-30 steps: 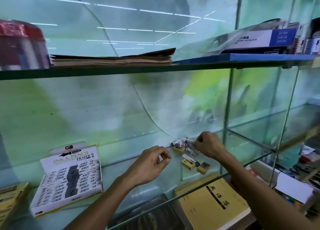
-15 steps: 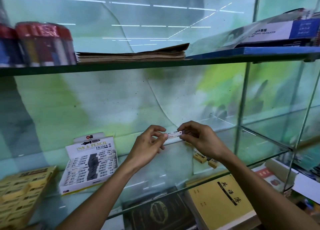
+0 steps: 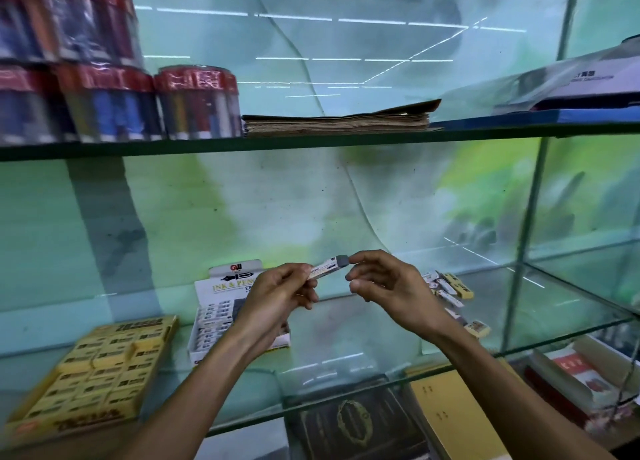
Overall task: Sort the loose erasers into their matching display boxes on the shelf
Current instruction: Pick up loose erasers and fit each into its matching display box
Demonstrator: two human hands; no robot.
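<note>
Eraser [image 3: 327, 267] sits mid-frame, held up over the glass shelf [image 3: 363, 362]. Left hand [image 3: 277, 295] pinches its sleeved end, right hand [image 3: 384, 283] has fingertips on the grey tip. White display box [image 3: 221, 307] is behind the left hand, yellow box [image 3: 93, 369] lower left, loose erasers [image 3: 450, 288] to the right.

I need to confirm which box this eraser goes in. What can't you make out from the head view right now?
- Eraser label: too small, partly under left hand fingers.
- White display box: title and right side hidden by left hand.
- Loose erasers: several behind right hand.
- Yellow display box: print blurred.
</note>
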